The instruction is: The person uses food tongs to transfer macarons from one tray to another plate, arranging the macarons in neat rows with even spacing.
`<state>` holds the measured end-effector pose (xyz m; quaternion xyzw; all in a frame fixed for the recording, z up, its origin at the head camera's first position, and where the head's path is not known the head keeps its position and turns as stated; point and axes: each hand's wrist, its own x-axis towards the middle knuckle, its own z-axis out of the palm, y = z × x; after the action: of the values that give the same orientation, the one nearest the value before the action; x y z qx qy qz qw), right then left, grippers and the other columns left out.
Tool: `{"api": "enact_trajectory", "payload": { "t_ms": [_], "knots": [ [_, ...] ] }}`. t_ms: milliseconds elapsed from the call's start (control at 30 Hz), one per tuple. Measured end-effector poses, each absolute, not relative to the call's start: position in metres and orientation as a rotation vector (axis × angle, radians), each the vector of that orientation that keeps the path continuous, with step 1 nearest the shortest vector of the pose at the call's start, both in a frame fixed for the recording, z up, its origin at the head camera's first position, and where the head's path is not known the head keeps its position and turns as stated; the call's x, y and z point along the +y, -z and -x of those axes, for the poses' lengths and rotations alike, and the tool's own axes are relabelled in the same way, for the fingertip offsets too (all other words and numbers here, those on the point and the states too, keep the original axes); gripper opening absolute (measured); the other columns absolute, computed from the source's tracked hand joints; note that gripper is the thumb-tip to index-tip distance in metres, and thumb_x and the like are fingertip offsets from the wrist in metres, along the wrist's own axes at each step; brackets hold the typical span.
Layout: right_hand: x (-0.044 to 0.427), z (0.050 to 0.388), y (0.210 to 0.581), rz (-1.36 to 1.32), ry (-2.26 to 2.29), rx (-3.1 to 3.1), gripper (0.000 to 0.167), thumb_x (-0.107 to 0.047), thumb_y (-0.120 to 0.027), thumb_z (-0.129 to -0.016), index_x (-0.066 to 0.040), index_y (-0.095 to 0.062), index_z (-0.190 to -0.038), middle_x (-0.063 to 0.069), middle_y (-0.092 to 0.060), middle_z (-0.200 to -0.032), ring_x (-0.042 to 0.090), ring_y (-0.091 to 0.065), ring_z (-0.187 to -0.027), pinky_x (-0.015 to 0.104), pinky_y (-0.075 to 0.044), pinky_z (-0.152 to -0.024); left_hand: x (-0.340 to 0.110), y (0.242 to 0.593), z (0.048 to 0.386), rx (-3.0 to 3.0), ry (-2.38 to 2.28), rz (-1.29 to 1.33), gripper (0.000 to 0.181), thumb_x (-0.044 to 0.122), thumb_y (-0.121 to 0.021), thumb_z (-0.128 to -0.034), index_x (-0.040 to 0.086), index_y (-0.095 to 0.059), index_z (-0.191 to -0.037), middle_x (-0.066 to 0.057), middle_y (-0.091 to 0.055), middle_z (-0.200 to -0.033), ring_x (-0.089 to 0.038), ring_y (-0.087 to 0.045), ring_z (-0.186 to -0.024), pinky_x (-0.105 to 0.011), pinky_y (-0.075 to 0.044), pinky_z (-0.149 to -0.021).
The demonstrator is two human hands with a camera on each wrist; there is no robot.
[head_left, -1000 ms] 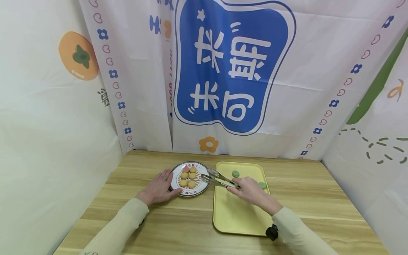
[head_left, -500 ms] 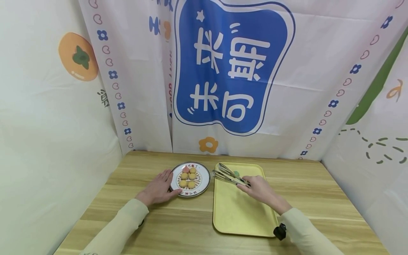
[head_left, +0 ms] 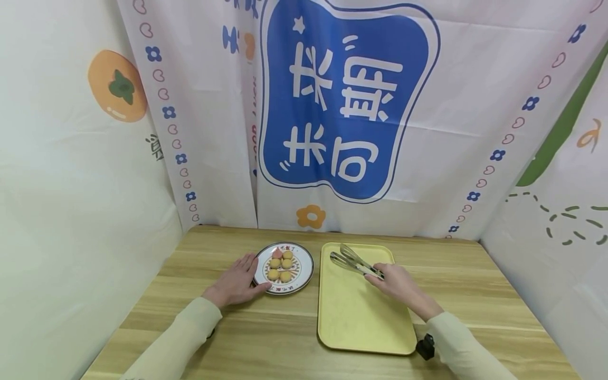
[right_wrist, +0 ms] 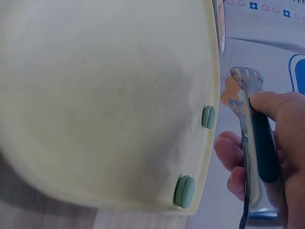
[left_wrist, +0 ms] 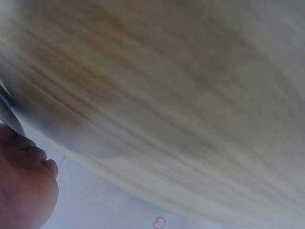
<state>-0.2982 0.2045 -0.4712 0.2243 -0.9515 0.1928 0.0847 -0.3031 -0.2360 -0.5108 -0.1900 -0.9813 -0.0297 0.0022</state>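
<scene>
My right hand (head_left: 395,284) grips a pair of metal serving tongs (head_left: 357,262) with dark handle grips, held above the yellow tray (head_left: 363,322). The tongs' slotted ends stand apart with nothing between them. Two green macarons, a nearer one (right_wrist: 185,192) and a farther one (right_wrist: 208,117), lie along the tray's edge in the right wrist view; tongs and hand cover them in the head view. My left hand (head_left: 236,282) touches the left rim of a patterned white plate (head_left: 303,274), fingers extended. Several yellow round pieces (head_left: 285,276) and one pink piece (head_left: 277,253) sit on the plate.
Plate and tray stand side by side on a wooden table (head_left: 266,338), a narrow strip of wood between them. A printed white cloth (head_left: 451,158) hangs right behind the table's back edge, with more cloth at both sides.
My right hand has carried the tongs rightward from over the plate's right edge to above the tray. The tongs hold nothing throughout. My left hand has stayed on the plate's rim.
</scene>
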Motion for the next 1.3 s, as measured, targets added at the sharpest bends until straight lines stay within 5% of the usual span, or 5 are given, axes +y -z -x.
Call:
{"api": "enact_trajectory", "payload": {
  "t_ms": [733, 1300],
  "knots": [
    [0.226, 0.308, 0.479, -0.523, -0.539, -2.953, 0.03, -0.034, -0.064, -0.095, -0.004, -0.067, -0.092, -0.005, -0.041, -0.055, 0.007, -0.033, -0.048, 0.02, -0.028, -0.044, -0.236, 0.51, 0.303, -3.065, 0.107, 0.611, 0.101, 0.074, -0.034, -0.0927, -0.009, -0.029, -0.15, -0.027, -0.025, -0.158, -0.04, -0.024, -0.149, -0.049, -0.024, -0.123],
    [0.23, 0.314, 0.488, -0.566, -0.511, -2.921, 0.028, -0.033, -0.065, -0.095, -0.009, -0.064, -0.081, -0.006, -0.038, -0.055, 0.006, -0.032, -0.048, 0.02, -0.028, -0.045, -0.235, 0.51, 0.303, -3.074, 0.109, 0.598, 0.1, 0.074, -0.033, -0.0927, -0.009, -0.029, -0.15, -0.027, -0.025, -0.159, -0.04, -0.024, -0.149, -0.049, -0.023, -0.123]
  ]
}}
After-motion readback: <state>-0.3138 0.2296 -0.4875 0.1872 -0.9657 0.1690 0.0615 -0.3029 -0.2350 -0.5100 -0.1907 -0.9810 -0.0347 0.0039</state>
